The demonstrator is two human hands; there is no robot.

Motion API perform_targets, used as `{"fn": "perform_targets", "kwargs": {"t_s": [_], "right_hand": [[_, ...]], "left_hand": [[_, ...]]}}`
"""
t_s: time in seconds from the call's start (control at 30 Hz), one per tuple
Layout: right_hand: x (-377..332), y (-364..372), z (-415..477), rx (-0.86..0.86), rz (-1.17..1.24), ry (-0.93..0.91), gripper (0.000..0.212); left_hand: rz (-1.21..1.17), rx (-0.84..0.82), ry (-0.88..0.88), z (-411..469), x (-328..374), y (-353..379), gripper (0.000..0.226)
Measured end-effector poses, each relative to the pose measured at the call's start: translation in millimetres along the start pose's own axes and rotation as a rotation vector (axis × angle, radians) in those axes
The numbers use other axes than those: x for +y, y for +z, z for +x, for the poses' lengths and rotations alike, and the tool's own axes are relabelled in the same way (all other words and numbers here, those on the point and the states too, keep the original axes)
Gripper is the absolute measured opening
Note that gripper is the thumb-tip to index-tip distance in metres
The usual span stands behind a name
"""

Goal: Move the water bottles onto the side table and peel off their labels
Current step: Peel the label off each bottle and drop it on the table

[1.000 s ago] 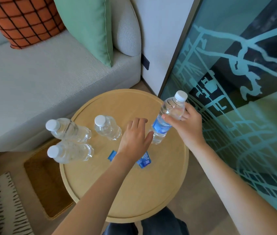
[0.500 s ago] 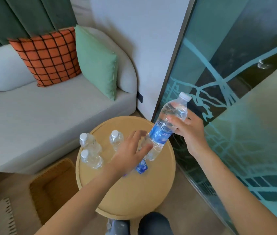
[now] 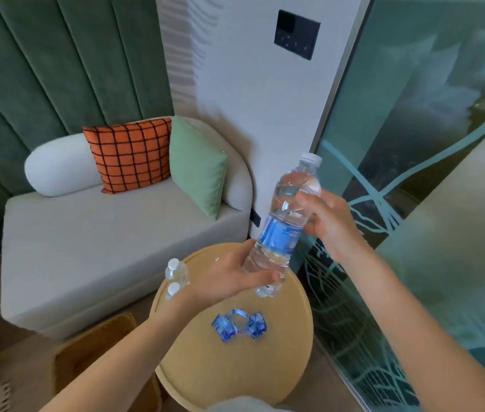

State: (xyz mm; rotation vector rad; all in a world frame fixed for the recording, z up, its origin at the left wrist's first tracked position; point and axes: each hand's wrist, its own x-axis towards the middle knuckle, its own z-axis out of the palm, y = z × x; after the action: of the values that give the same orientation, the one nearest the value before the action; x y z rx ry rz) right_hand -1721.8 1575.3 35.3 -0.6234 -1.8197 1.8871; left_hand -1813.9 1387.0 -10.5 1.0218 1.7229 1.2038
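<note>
Leaning with its cap up and right, the water bottle (image 3: pixel 278 236) hung above the side table (image 3: pixel 220 370). The right hand (image 3: pixel 330 221) gripped its top, the left hand (image 3: pixel 229 278) its bottom.

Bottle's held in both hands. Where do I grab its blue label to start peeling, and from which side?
Likely the label at its upper edge, from the right: the right hand grips the bottle just above that band, while the left hand cups the tilted bottle's lower end. No seam shows.
</note>
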Motion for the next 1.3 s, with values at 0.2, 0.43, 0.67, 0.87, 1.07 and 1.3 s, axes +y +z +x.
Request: {"fn": "perform_targets", "kwargs": {"t_s": [0.2, 0.43, 0.67, 0.87, 1.07, 1.3], "right_hand": [[6, 15, -4, -0.105, 0.025, -0.002, 0.032], [11, 31, -14, 0.048, -0.035, -0.021, 0.064], [26, 53, -51, 0.244, -0.383, -0.276, 0.034], [26, 67, -47, 0.205, -0.540, -0.267, 0.040], [26, 69, -50, 0.227, -0.621, -0.288, 0.038], [23, 70, -55, 0.203, -0.716, -0.343, 0.027]], "left_hand": [[0.019, 0.055, -0.001, -10, 1, 2, 0.037], [-0.028, 0.219, -0.032, -8, -2, 7, 0.033], [-0.029, 0.391, -0.071, -3, -4, 10, 0.033], [0.051, 0.450, -0.098, -3, -1, 13, 0.059], [0.104, 0.464, -0.096, -5, -1, 12, 0.047], [0.102, 0.498, -0.091, -9, -5, 15, 0.046]]}}
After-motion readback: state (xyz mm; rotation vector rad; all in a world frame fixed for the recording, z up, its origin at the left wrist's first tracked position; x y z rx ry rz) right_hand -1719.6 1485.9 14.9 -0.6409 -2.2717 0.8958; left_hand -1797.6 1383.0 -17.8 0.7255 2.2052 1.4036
